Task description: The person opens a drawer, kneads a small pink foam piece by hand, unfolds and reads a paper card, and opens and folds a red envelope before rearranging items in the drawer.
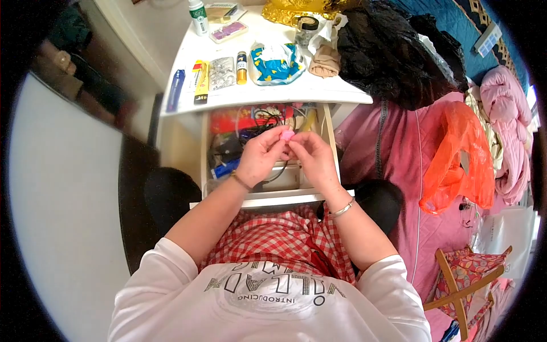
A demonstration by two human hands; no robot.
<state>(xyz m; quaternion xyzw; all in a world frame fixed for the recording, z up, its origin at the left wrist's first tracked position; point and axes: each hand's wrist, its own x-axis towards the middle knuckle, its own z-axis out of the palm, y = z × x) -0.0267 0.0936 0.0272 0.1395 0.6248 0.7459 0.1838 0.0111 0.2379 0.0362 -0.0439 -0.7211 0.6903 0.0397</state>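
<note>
Our left hand (259, 157) and right hand (318, 162) meet above the open drawer (268, 200), fingertips narrowed in a pinch on a small pink thing (287, 135) between them. We cannot make out its exact shape. If our grip loosens or we pull unevenly, it could slip down and get lost among the dark cables (265, 117) at the drawer's far side.

The drawer (268, 199) juts out below the tabletop (279, 96), cables (268, 117) inside it. On the tabletop, wipes (277, 64) lie right of a tube (241, 69), before a jar (306, 29). Right of the drawer, a bag (453, 176) lies on the bed (399, 176).
</note>
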